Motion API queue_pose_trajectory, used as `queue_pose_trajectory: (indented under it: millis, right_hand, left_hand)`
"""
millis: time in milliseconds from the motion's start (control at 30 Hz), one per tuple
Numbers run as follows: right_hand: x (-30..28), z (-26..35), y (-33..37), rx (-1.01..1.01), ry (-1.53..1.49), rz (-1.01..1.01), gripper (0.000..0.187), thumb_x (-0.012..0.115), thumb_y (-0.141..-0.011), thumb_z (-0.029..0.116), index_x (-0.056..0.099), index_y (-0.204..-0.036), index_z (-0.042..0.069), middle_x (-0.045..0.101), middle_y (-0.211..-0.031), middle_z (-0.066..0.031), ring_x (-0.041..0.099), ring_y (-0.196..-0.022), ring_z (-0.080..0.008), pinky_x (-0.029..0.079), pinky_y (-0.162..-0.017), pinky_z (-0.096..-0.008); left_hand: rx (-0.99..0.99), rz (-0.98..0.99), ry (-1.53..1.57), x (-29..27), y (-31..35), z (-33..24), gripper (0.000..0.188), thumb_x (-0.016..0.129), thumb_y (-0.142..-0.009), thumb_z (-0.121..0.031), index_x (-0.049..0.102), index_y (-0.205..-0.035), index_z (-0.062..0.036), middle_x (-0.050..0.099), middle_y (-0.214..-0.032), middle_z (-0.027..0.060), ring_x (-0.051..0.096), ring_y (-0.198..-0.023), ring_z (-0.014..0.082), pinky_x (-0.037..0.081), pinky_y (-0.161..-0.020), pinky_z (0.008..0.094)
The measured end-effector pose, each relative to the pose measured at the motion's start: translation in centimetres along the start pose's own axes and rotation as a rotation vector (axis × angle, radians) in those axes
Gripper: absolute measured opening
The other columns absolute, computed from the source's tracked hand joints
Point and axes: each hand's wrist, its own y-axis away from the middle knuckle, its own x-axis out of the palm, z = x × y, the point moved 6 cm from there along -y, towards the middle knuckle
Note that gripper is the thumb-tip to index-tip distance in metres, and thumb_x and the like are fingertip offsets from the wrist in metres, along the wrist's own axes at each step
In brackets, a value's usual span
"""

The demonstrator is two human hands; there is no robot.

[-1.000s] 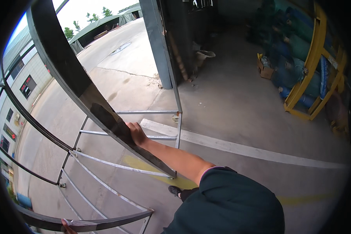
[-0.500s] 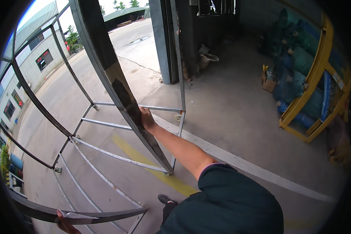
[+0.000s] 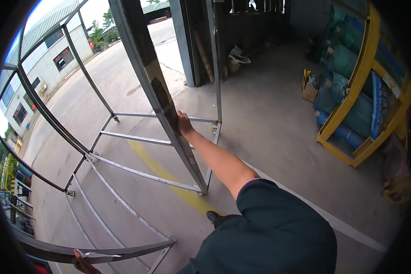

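Note:
My right hand is closed around the far dark upright post of a tall metal frame cart. That arm is stretched forward, and only the back of the hand and some fingers show. At the lower left, my left hand grips the near post, partly cut off by the picture's edge. A strip of white material lies along this post beside the left fingers. Pale metal bars form the cart's open base, which stands on casters low over the floor.
A yellow rack with green and blue wrapped rolls stands to the right, a small cardboard box beside it. Ahead is a dark doorway column. A pale building lies across the roadway. Yellow and white stripes mark the floor.
The cart and I have moved over the floor together, and the surroundings have shifted in view. My foot has stepped to a new spot. Both hands keep their grips on the posts.

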Motion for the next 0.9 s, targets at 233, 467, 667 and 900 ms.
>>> queue_pose_trajectory:
  millis: [233,467,667,900]
  right_hand:
    - [6.2,9.7,8.6,-0.238,0.24,-0.101,0.027,0.036,-0.091,0.014,0.058,-0.096,0.0,0.061,-0.09,-0.0295,0.057,-0.089,-0.0446,0.046,-0.081,-0.0464]
    - [17.5,11.3,21.8,-0.389,0.388,-0.181,0.027,0.037,-0.091,0.014,0.059,-0.1,0.002,0.059,-0.096,-0.0286,0.054,-0.096,-0.0449,0.043,-0.087,-0.0482]
    - [25.3,19.2,35.5,-0.407,0.407,-0.282,0.021,0.046,-0.09,0.014,0.061,-0.099,0.003,0.061,-0.098,-0.0254,0.057,-0.095,-0.0421,0.047,-0.083,-0.0473]
    - [34.6,21.9,50.9,-0.375,0.465,-0.376,0.018,0.047,-0.086,0.009,0.06,-0.097,0.003,0.063,-0.09,-0.0229,0.058,-0.09,-0.0405,0.047,-0.082,-0.047]
  left_hand:
    - [0.001,0.107,0.027,-10.8,-2.2,-3.4,0.049,0.065,-0.085,-0.037,0.062,-0.104,0.0076,0.062,-0.099,0.008,0.056,-0.09,0.0175,0.044,-0.083,0.0306]
    - [-0.045,0.159,0.129,-23.9,-7.1,3.8,0.047,0.065,-0.083,-0.034,0.059,-0.104,0.0079,0.059,-0.1,0.0094,0.055,-0.091,0.0189,0.043,-0.084,0.0327]
    - [-0.005,0.064,0.177,-36.5,-10.1,8.4,0.048,0.065,-0.082,-0.038,0.057,-0.101,0.0052,0.056,-0.098,0.0093,0.054,-0.091,0.0175,0.044,-0.083,0.0326]
    - [0.013,0.032,0.167,-51.7,-14.6,19.2,0.05,0.063,-0.082,-0.04,0.057,-0.103,0.0051,0.056,-0.1,0.0089,0.054,-0.091,0.0195,0.043,-0.084,0.0333]
